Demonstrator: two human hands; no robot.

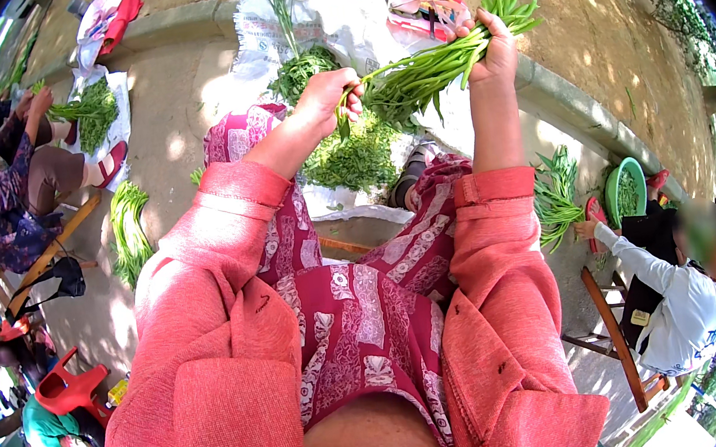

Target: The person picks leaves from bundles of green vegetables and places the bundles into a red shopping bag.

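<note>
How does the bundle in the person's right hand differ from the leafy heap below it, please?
The bundle is held up in the right hand; the leafy heap lies below. The bundle shows long stems gathered side by side; the leafy heap is a loose, tangled spread. Both are green plant matter.

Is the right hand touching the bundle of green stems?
Touching. The head view shows the right hand closed around the bundle of green stems, with no gap between them.

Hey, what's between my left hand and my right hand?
Bunched green stems span the gap from your left hand to your right hand, which grips them; the head view shows this.
</note>
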